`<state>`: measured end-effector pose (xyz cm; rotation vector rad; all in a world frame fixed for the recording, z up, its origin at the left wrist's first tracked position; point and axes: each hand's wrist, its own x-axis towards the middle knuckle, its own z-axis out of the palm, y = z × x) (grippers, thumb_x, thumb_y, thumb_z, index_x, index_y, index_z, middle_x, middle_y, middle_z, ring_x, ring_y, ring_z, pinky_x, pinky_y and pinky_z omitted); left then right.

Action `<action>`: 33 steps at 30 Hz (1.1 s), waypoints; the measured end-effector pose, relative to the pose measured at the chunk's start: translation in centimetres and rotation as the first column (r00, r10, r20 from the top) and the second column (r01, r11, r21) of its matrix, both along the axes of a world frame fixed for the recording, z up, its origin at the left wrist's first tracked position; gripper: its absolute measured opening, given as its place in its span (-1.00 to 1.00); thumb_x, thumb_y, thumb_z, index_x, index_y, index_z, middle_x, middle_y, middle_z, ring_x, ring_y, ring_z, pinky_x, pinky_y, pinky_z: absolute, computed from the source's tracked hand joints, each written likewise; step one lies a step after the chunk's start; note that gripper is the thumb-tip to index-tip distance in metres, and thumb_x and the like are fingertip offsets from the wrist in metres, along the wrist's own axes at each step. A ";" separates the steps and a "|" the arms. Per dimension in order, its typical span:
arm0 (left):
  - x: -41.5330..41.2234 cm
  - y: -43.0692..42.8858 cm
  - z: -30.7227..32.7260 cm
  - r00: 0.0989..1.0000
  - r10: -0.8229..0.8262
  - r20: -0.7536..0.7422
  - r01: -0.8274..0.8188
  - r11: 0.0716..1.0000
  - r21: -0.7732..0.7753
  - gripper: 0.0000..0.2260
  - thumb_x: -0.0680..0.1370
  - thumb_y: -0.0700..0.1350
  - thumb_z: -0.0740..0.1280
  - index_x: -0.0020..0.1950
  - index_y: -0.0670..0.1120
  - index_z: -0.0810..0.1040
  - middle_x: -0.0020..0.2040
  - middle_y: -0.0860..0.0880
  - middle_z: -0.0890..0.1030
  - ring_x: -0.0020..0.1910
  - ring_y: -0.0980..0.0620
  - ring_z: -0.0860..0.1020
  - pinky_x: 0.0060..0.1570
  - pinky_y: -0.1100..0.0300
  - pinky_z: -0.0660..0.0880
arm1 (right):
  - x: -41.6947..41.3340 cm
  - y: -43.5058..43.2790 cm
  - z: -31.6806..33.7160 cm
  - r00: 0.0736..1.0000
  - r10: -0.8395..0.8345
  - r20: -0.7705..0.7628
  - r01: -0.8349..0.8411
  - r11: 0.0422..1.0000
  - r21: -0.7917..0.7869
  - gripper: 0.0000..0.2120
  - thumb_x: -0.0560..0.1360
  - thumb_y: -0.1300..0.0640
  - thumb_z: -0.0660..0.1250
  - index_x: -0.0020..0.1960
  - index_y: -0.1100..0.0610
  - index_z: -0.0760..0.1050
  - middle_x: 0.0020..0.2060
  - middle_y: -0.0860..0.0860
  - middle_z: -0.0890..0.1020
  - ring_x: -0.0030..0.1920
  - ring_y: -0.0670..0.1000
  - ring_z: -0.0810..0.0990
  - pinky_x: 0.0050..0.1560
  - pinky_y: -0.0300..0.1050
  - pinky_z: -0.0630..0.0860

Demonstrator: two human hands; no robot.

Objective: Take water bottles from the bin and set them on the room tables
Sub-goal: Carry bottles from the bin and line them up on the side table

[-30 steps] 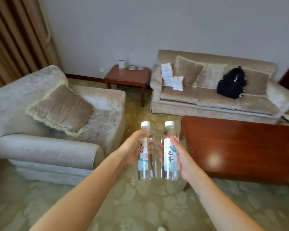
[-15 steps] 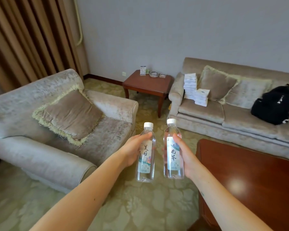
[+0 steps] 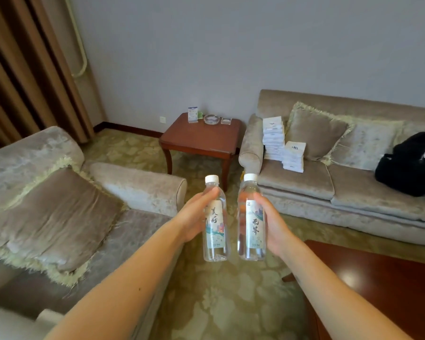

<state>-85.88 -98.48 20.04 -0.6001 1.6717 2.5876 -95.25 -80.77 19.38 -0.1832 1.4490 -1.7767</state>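
Head view. Found left hand [image 3: 194,217] curled round first water bottle [image 3: 216,231] at its label. Found right hand [image 3: 274,224] clamped likewise on second water bottle [image 3: 252,227]. Recorded both bottles upright, white-capped, side by side and just apart, held in the air above patterned carpet [image 3: 231,303]. Noted side table [image 3: 199,139] beyond them, between armchair [image 3: 138,185] and sofa [image 3: 304,182], carrying a glass ashtray [image 3: 211,119]. Noted coffee table [image 3: 378,278] at lower right, under the right forearm. Logged black bag [image 3: 410,168] on sofa.
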 end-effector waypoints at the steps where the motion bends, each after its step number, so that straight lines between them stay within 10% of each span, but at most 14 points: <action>1: -2.0 -1.5 0.1 1.000 -0.020 -0.011 0.020 1.000 0.013 -0.65 0.55 0.14 0.36 0.18 -0.08 0.51 -0.14 -0.05 0.58 -0.16 0.01 0.60 0.00 0.01 0.55 | -1.8 -1.1 0.1 1.000 -0.006 -0.006 0.006 1.000 -0.002 -0.51 0.37 -0.24 0.37 0.03 0.16 0.59 -0.22 0.10 0.66 -0.26 0.06 0.64 -0.13 -0.04 0.56; 9: -13.8 -9.3 0.4 0.998 -0.053 -0.026 0.054 0.998 0.041 -0.82 0.60 -0.01 0.24 -0.17 -0.02 0.51 -0.25 0.00 0.48 -0.28 0.04 0.49 -0.09 0.07 0.46 | -14.0 -8.4 -0.5 0.999 -0.026 0.037 0.024 0.999 0.033 -0.54 0.47 -0.24 0.36 0.17 0.08 0.59 -0.16 0.10 0.66 -0.21 0.07 0.67 -0.12 -0.03 0.58; 18: -28.3 -17.0 -1.4 0.999 -0.001 0.042 0.007 0.992 -0.129 -0.79 0.55 0.08 0.26 -0.03 -0.07 0.47 -0.23 -0.01 0.50 -0.23 0.03 0.49 -0.08 0.06 0.44 | -29.8 -17.8 -1.4 0.990 0.138 -0.017 -0.137 0.989 0.054 -0.22 0.26 -0.23 0.52 0.33 0.18 0.47 -0.14 0.12 0.66 -0.15 0.08 0.67 -0.12 -0.02 0.59; 33: -52.7 -29.9 -1.1 0.980 0.198 -0.018 -0.198 0.960 -0.197 -0.57 0.55 0.12 0.36 0.25 -0.17 0.48 -0.14 0.04 0.58 -0.17 0.08 0.57 -0.16 0.17 0.48 | -56.8 -31.0 0.9 0.939 0.272 -0.209 -0.261 0.962 0.077 -0.57 0.38 -0.08 0.51 0.21 0.00 0.57 -0.02 0.01 0.68 0.08 0.06 0.64 0.11 0.03 0.53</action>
